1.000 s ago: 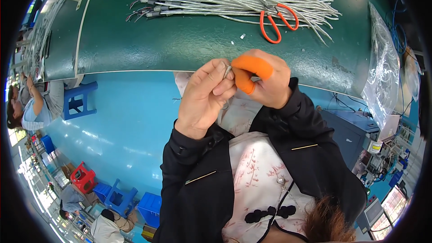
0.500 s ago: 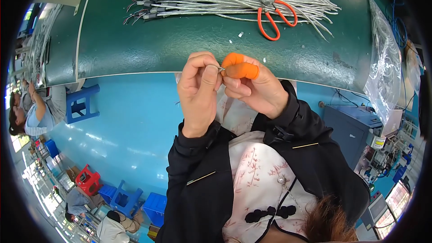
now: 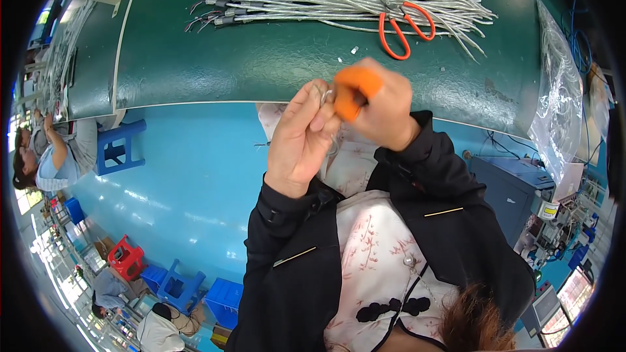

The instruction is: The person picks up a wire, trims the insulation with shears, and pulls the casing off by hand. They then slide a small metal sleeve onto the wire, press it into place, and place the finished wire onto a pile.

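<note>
Just off the bench's near edge, my left hand (image 3: 302, 133) is closed, thumb and fingers pinching a thin silvery cable (image 3: 327, 96). Part of it shows again below the palm. My right hand (image 3: 385, 107), with orange covers on some fingers, is curled right beside the left fingertips. Motion smears its fingers, and whatever they grip is hidden. Farther back on the green bench lies a bundle of silvery cables (image 3: 306, 1) with dark sleeves and thin bare-ended wires at the left. Red-handled scissors (image 3: 399, 23) rest on the bundle's right part.
Small whitish scraps (image 3: 354, 50) lie on the green bench (image 3: 195, 72). A clear plastic bag (image 3: 554, 98) hangs at its right end, above a grey cabinet (image 3: 508, 186). Blue stools (image 3: 120, 146) and a red stool (image 3: 126, 257) stand left, where other people sit.
My right hand has risen and turned, its orange-covered fingers now blurred. The left hand has tilted and shifted slightly right, still pinching the cable. The view has shifted a little.
</note>
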`<state>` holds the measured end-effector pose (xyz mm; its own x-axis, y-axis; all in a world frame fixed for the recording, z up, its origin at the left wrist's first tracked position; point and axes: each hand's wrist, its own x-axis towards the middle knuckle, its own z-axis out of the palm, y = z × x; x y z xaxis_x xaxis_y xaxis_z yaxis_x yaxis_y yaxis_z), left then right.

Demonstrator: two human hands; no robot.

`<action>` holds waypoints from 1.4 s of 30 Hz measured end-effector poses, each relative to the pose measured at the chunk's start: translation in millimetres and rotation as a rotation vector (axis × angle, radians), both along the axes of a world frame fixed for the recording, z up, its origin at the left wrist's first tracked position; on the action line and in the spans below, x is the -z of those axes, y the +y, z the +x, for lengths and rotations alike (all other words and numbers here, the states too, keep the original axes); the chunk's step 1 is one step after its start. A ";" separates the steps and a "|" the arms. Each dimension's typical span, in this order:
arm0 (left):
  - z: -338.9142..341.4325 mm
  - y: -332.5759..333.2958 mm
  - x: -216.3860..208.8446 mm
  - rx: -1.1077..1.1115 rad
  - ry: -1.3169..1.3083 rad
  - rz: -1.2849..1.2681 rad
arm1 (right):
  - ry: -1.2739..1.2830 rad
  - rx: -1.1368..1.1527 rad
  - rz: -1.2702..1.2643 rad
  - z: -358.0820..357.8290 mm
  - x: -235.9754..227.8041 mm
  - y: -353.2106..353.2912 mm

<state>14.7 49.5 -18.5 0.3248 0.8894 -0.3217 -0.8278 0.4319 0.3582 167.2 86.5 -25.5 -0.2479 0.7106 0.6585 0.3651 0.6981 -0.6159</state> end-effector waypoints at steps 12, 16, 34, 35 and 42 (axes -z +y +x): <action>-3.0 -6.1 -7.9 -0.131 0.110 0.080 | 0.432 -0.053 -0.859 7.0 -20.7 3.1; 2.6 -4.3 -2.9 -0.268 0.400 0.228 | 0.611 -0.367 -1.113 0.5 -19.2 -12.1; 9.3 -13.2 -1.7 -0.541 1.254 0.609 | 0.846 -0.415 -1.218 -18.2 -12.6 -23.7; 9.8 -14.3 -3.6 -0.575 1.412 0.687 | 0.858 -0.429 -1.229 -18.1 -13.8 -23.9; 0.9 -18.4 -9.0 -0.618 1.627 0.904 | 0.879 -0.498 -1.219 -20.0 -3.2 -21.9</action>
